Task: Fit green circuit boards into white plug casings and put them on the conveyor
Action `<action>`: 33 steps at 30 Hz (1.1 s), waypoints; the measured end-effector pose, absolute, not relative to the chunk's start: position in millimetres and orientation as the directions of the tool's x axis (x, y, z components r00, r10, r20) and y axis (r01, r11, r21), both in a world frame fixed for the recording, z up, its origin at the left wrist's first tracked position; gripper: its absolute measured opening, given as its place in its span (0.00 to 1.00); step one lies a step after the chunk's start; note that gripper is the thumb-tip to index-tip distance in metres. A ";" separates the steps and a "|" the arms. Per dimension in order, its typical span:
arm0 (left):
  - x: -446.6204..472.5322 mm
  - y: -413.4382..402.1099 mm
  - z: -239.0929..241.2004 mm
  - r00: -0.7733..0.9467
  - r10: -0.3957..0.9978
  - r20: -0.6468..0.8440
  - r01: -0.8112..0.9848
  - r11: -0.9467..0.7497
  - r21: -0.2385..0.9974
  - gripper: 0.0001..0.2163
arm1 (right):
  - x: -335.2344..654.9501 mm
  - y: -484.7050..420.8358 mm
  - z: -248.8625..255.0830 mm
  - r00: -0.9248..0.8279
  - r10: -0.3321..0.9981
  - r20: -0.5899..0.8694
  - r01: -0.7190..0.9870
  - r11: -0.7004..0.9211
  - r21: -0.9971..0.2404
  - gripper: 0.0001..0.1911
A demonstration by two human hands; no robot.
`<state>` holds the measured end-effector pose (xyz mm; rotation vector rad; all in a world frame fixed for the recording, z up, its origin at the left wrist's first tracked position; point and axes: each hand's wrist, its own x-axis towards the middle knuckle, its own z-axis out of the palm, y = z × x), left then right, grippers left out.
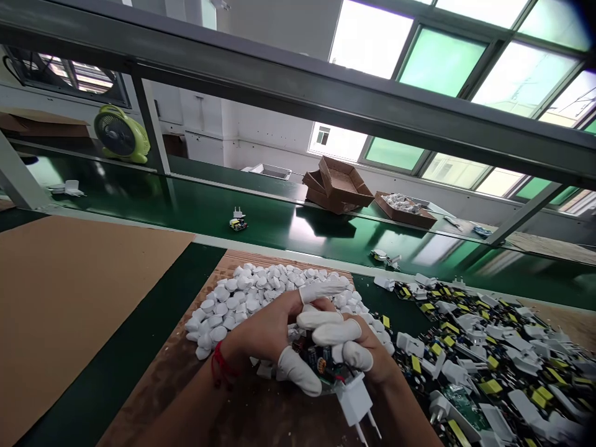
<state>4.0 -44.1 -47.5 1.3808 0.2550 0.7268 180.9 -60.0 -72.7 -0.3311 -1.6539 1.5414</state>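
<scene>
Both my hands meet low in the middle of the head view, fingertips in white finger cots. My left hand [272,335] and my right hand [361,354] are closed together around a charger assembly [326,363]: a dark circuit board with small components, joined to a white plug piece [354,400] whose two prongs point down toward me. A red string circles my left wrist. Just behind my hands lies a heap of small white plastic caps [242,298] on a brown board.
To the right lies a pile of circuit boards with white plug parts and yellow components [484,360]. A green conveyor belt [279,223] runs across behind, carrying one assembly [238,221]. Cardboard boxes [339,183], a green fan [121,133] and a metal frame beam [298,81] stand beyond. Brown cardboard sheet [69,292] at left.
</scene>
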 end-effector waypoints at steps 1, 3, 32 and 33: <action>3.3 -44.1 -49.7 0.751 0.612 0.247 -0.334 0.030 0.942 0.52 | 179.8 -62.6 -70.5 -0.601 0.716 0.355 -0.348 0.166 -0.923 0.18; 1.7 -44.4 -55.6 0.733 0.632 0.251 -0.374 0.066 0.925 0.50 | 180.0 -66.6 -68.2 -0.580 0.761 0.290 -0.353 0.086 -0.932 0.21; 6.3 -32.2 -67.1 0.514 0.821 0.248 -0.297 -0.101 0.949 0.49 | 180.5 -49.1 -70.4 -0.020 0.900 0.436 -0.139 0.430 -0.892 0.08; 6.0 -32.4 -66.6 0.520 0.818 0.246 -0.287 -0.103 0.952 0.49 | 181.7 -49.6 -70.7 -0.031 0.891 0.452 -0.128 0.445 -0.886 0.07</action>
